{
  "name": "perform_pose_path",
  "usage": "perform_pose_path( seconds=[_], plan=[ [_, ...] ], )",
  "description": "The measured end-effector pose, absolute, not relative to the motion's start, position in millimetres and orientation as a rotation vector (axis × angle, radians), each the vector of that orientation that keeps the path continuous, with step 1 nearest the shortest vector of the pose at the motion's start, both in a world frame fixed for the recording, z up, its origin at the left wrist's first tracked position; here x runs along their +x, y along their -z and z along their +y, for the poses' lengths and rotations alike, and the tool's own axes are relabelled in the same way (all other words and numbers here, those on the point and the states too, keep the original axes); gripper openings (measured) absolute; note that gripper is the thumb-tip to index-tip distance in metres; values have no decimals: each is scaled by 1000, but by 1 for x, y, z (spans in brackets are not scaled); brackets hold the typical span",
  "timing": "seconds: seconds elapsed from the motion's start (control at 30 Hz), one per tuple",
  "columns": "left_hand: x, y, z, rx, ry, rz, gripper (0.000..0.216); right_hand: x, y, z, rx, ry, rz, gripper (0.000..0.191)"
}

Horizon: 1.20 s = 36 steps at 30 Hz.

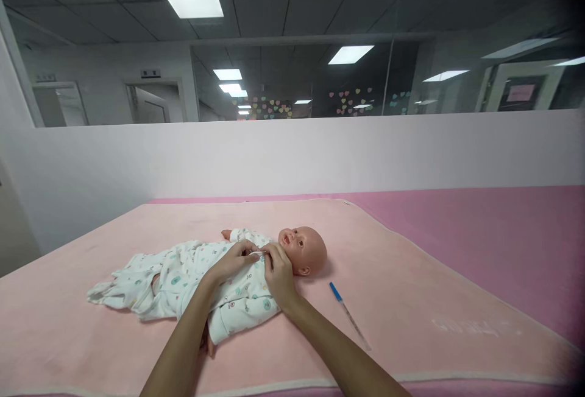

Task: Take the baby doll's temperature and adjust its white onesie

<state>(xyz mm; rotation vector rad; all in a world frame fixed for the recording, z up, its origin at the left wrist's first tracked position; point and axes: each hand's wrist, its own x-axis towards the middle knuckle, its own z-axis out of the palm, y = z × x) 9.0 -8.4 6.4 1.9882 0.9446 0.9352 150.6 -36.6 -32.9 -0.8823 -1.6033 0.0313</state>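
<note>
- Head view: baby doll (304,249) is laid on its back on pink blanket (411,275), head to the right.
- White printed romper (196,275) is pinched at the collar by left hand (235,260) and right hand (278,272).
- Neck fastening judged unfinished; legs lie loose.
- Blue-capped syringe (350,315) is left just beside.

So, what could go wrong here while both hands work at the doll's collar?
The left hand and right hand pinch the garment right under the chin of the doll, so a tug might pull the head sideways. The pen lies loose on the blanket near the right forearm, which could knock it away.
</note>
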Motion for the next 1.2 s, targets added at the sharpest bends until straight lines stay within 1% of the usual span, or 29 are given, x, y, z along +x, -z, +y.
perform_pose_path(
  seconds=[0.27,0.47,0.7,1.03,1.2],
  plan=[
    [11,-11,-11,2104,-905,839,20,150,31,-38,-913,-52,-1591,19],
    [13,-8,-10,2080,-991,834,31,151,31,-38,-896,-55,-1576,19],
    [15,-2,-6,2048,-1041,826,31,150,32,-38,-912,-27,-1591,20],
    [14,-5,-7,1864,-1017,739,25,151,34,-36,-913,22,-1636,26],
    [14,-7,-9,1753,-1008,744,27,151,34,-38,-932,29,-1637,26]
  ],
)
